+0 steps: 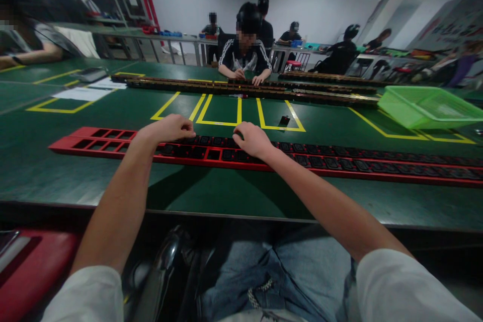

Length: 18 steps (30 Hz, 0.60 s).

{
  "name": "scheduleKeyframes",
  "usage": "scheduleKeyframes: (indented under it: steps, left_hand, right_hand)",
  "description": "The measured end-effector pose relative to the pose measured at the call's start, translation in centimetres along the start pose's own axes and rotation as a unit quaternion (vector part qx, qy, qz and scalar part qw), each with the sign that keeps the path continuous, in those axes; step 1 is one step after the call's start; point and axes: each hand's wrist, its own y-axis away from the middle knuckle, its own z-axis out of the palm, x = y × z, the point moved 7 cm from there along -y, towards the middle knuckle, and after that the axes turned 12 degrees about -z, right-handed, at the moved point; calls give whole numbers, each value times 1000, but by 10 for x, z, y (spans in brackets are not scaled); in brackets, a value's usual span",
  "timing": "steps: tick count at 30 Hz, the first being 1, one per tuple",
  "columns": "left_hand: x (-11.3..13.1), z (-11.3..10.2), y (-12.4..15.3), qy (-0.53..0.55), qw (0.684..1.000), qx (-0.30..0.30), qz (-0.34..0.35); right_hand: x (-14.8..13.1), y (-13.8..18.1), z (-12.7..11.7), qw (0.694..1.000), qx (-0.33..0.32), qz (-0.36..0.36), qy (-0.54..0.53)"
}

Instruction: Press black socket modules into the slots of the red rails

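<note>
A long red frame (109, 149) with two rows of square slots lies across the green table in front of me. Black square pieces (298, 147) fill most slots, while several slots at the left end and one near the middle show bare. Over the left part of the frame, my left hand (169, 128) is closed with curled fingers at the far row. My right hand (253, 140) rests near the frame's middle, fingers bent and thumb close to the index finger. Whatever either hand's fingertips hold, if anything, is hidden. One loose black piece (285, 119) lies beyond the frame.
A green plastic basket (433, 110) stands at the right. Long dark strips (181, 83) lie across the table's far side, where a person (247, 50) works with both hands. White papers (83, 92) lie at the left. Yellow tape lines (219, 123) mark the green table (226, 191).
</note>
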Motion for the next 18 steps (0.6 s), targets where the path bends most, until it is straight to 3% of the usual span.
scheduleKeyframes:
  steps: [3,5,7,10,15,18]
  left_hand:
    - [4,-3,0,-1,1000,21,1]
    - [7,-3,0,-4,1000,22,4]
    - [10,-2,1,-5,1000,20,4]
    - [14,-1,1,-9,1000,18,4]
    - [22,0,2,-4,1000,15,15]
    - [25,-4,2,19,999,42,28]
  right_hand:
    - [12,6,-6,994,33,84,62]
    - [18,8,1,992,-7,114,56]
    - [20,8,9,991,-52,117,33]
    - [20,7,12,991,-68,110,20]
    - [18,5,10,995,-40,91,-3]
    - [18,3,6,997,25,58,-50]
